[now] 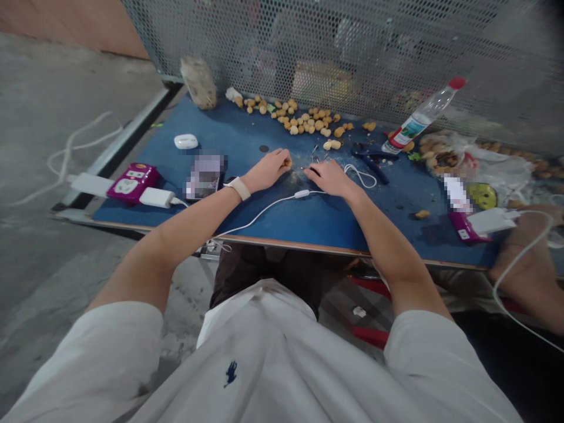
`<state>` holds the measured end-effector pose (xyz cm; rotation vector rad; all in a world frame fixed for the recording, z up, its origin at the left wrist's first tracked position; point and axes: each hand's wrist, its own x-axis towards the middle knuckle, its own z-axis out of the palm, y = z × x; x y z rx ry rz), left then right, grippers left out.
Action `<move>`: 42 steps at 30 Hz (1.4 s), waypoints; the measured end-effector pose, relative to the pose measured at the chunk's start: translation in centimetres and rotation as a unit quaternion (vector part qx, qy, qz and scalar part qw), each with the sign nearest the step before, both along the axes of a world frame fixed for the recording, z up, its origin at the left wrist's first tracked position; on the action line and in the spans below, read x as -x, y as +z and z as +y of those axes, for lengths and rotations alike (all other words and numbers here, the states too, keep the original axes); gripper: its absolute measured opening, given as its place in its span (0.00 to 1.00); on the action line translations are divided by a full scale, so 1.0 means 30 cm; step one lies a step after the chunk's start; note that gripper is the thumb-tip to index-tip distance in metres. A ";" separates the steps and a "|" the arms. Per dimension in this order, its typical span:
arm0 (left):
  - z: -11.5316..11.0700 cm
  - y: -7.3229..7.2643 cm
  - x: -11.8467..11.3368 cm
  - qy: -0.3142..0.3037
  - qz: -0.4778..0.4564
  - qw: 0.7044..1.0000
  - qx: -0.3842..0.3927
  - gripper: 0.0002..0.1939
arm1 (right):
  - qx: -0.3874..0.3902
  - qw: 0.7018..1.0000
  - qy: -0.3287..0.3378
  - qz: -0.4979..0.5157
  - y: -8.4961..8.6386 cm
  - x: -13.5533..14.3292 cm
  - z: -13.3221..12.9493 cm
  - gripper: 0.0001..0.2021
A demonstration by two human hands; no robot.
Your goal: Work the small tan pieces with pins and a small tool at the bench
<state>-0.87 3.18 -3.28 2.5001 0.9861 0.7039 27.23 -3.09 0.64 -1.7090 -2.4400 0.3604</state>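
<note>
My left hand [269, 168] is closed, its fingertips pinching a small tan gourd-shaped piece [288, 163] just above the blue table. Facing it, my right hand [329, 178] has its fingers curled round a thin pointed tool [304, 169]; only a short tip of it shows. A white cord [268, 205] with an inline switch [302, 193] runs under my right wrist, and a loop lies beyond. Small metal bits [315, 157] lie just past my right hand. Farther right are dark-handled pliers [372, 164]. Two pale pieces [332, 144] rest behind the hands.
Many tan pieces [308, 122] line the mesh panel [264, 53]. Around the blue table [282, 226] stand a jar [199, 82], a bottle [420, 120], purple power strips [132, 183], a phone [205, 176] and plastic bags [506, 170]. Another person's arm [531, 264] is at right.
</note>
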 end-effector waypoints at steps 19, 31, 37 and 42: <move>-0.017 0.020 -0.003 0.013 0.023 1.000 -0.018 0.09 | 0.007 1.000 -0.002 -0.029 0.010 0.019 -0.008 0.24; 0.009 -0.006 0.002 -0.008 -0.009 1.000 -0.025 0.09 | 0.017 1.000 0.005 -0.021 0.027 0.021 -0.019 0.23; 0.009 -0.006 -0.002 -0.001 -0.006 1.000 -0.023 0.10 | 0.018 1.000 0.003 -0.024 0.026 0.021 -0.019 0.24; 0.009 -0.002 -0.002 -0.004 0.000 1.000 -0.022 0.10 | 0.015 1.000 0.011 -0.018 0.021 0.013 -0.016 0.25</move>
